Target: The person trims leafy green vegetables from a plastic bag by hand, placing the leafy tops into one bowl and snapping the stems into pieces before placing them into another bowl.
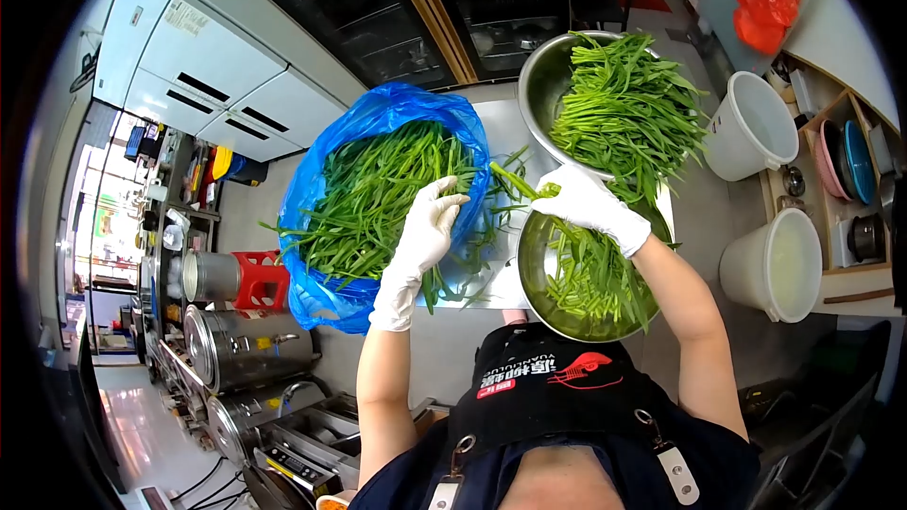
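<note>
A white glove covers my left hand, which is over the right side of the leafy greens in a blue plastic bag. Its fingers are bent and slightly apart, with nothing visible between them. My right hand, also gloved, is closed around a bunch of green stems whose ends point left. It is above the near metal bowl, which holds cut greens. Just beyond, a larger metal bowl is heaped with long greens. Loose leaves lie between bag and bowls.
A pale table bears the bag and bowls. Two white buckets stand on the right beside shelves. Metal pots and a red stool are at the left. Dark glass-door cabinets stand beyond the table.
</note>
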